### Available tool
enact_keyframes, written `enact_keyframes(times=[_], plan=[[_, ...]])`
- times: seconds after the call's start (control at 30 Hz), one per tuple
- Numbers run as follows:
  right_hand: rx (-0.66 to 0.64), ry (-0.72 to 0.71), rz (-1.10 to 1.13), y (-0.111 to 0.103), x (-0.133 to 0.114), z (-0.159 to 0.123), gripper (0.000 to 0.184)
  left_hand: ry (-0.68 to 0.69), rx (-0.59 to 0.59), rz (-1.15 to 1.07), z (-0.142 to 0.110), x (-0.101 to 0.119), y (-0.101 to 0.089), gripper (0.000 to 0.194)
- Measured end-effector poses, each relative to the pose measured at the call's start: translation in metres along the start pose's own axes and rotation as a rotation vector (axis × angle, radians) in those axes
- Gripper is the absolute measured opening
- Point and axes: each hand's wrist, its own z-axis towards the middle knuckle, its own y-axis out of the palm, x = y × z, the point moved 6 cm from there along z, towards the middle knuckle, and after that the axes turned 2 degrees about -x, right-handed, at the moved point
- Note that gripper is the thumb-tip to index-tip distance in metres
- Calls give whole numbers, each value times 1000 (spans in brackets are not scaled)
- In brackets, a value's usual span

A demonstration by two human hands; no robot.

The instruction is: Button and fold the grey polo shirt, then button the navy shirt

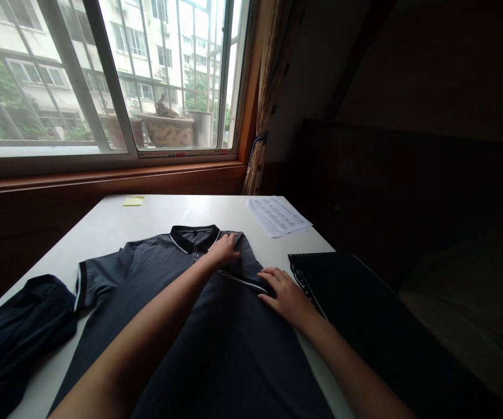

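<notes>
A dark grey polo shirt [159, 302] lies front up on the white table, its black collar [194, 237] edged in white. The sleeve on the left is spread outward. On the right, the other sleeve [243, 280] is folded in across the chest, its white-trimmed cuff showing. My left hand [224, 250] rests on the shirt by the shoulder, beside the collar, fingers stretched out. At the folded side edge, my right hand [284, 291] touches the shirt with its fingers and thumb apart.
Dark folded cloth [24, 331] lies at the left of the white table [155, 212], and a black fabric item [365, 308] at the right. Printed sheets [277, 215] and a yellow sticky note [133, 201] sit toward the back. Beyond are a window and a curtain [260, 128].
</notes>
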Motion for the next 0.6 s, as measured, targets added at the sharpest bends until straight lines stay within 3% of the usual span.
enact_keyframes(times=[0.17,0.37,0.6], plan=[[64,-10,-6,0,-1,-1,55,-55,-42,-37,1,3,5,40],[42,36,90,2,7,-2,80,-137,21,-110,10,-7,0,35],[93,180,34,10,14,2,45,-182,15,-145,1,-17,-4,37]])
